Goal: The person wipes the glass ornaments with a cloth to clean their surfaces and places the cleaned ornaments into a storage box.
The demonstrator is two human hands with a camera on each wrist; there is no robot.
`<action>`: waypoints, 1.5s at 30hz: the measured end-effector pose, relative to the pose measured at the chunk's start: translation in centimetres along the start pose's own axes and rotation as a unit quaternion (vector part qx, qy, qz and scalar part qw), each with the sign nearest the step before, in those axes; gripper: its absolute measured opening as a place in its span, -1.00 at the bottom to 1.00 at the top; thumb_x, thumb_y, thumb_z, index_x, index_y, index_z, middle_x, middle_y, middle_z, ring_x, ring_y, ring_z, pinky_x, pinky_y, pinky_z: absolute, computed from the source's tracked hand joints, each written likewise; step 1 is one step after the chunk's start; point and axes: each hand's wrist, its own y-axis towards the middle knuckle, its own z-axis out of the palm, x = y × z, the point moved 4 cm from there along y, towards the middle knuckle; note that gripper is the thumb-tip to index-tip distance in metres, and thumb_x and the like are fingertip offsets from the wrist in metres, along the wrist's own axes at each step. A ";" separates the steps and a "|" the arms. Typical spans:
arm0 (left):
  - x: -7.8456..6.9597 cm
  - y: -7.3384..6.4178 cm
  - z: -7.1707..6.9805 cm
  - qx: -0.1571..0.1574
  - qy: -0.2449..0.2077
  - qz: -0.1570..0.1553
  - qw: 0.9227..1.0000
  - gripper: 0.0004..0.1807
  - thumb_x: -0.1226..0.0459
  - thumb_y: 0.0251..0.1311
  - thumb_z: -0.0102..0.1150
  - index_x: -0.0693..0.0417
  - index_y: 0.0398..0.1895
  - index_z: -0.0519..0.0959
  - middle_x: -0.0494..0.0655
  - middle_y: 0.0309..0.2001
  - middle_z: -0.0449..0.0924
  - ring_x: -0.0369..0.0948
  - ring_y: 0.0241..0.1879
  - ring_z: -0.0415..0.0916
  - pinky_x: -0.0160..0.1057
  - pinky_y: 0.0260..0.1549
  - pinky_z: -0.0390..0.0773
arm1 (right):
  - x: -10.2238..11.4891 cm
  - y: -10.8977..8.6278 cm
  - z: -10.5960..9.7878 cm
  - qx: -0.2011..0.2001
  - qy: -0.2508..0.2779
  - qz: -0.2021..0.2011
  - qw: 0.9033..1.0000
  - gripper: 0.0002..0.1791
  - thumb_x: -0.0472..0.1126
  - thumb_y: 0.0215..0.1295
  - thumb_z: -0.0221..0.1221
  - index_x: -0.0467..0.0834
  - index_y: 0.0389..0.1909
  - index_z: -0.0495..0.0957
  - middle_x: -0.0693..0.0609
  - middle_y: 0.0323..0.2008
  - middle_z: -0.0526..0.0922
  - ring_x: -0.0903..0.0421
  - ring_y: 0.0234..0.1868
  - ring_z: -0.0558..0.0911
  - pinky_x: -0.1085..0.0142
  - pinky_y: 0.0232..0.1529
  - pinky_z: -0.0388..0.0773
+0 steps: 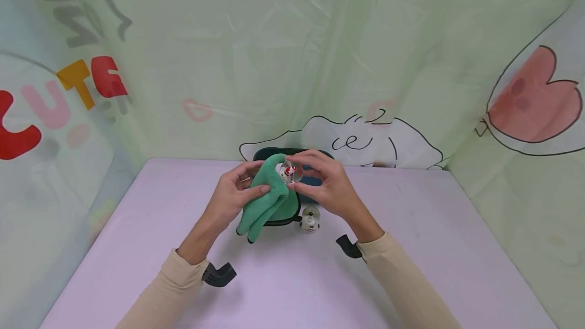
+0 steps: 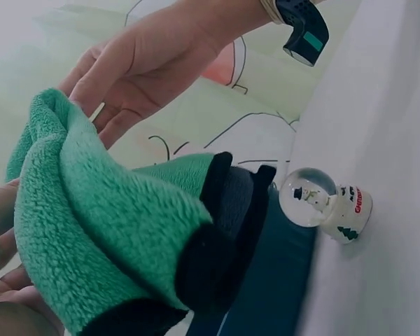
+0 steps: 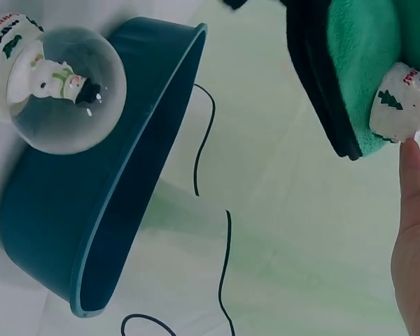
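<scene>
My left hand [image 1: 230, 192] grips a folded green plush cloth [image 1: 267, 197] with black edging, thumb on the near side. In my right hand [image 1: 326, 182] a small snow globe [image 1: 293, 171] is pinched between thumb and fingers; a red-and-white figure shows inside the ball. The cloth lies against this globe's white base [image 3: 400, 105] in the right wrist view. Both hands are above the table, and the cloth hides part of the left fingers. A second snow globe [image 1: 310, 219], with a snowman inside, stands upright on the table below the right hand.
A dark teal plastic bin [image 3: 77, 203] stands on the table behind the hands, partly covered by them and the cloth. The pale lilac table [image 1: 292, 288] meets a printed light-green curtain [image 1: 292, 65] at its back edge.
</scene>
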 end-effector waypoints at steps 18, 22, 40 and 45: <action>2.5 -1.1 -2.7 -0.003 -0.001 -0.078 0.997 -0.36 0.27 0.21 0.45 -0.01 0.37 0.47 0.10 0.20 0.56 -0.04 0.13 0.64 -0.27 -0.05 0.67 | -1.7 1.6 0.4 0.013 -0.025 0.056 0.998 -0.46 -0.27 0.16 0.47 -0.09 0.19 0.62 0.00 0.15 0.60 0.11 0.11 0.60 0.20 0.11 0.64; 2.7 -1.4 -3.3 -0.010 0.003 -0.083 0.997 -0.37 0.25 0.19 0.46 -0.02 0.34 0.50 0.10 0.19 0.56 -0.05 0.11 0.65 -0.25 -0.06 0.68 | -2.6 2.0 0.5 0.021 -0.029 0.064 0.997 -0.43 -0.25 0.15 0.48 -0.08 0.22 0.61 -0.07 0.13 0.63 0.11 0.05 0.61 0.15 0.12 0.64; 3.3 -3.5 -6.5 -0.032 0.040 -0.109 0.993 -0.36 0.21 0.20 0.46 0.02 0.36 0.48 0.12 0.21 0.55 -0.01 0.15 0.62 -0.29 -0.03 0.66 | -6.8 4.8 0.9 0.122 -0.055 0.095 0.987 -0.48 -0.31 0.18 0.45 -0.20 0.19 0.61 -0.04 0.06 0.66 0.06 0.02 0.64 0.14 0.08 0.66; 3.5 -4.1 -7.4 -0.039 0.052 -0.116 0.991 -0.34 0.18 0.21 0.45 0.04 0.37 0.47 0.14 0.21 0.55 0.01 0.14 0.62 -0.31 -0.03 0.65 | -8.3 5.8 1.1 0.153 -0.061 0.097 0.981 -0.51 -0.33 0.22 0.42 -0.22 0.19 0.61 -0.05 0.09 0.66 0.05 0.03 0.63 0.15 0.08 0.66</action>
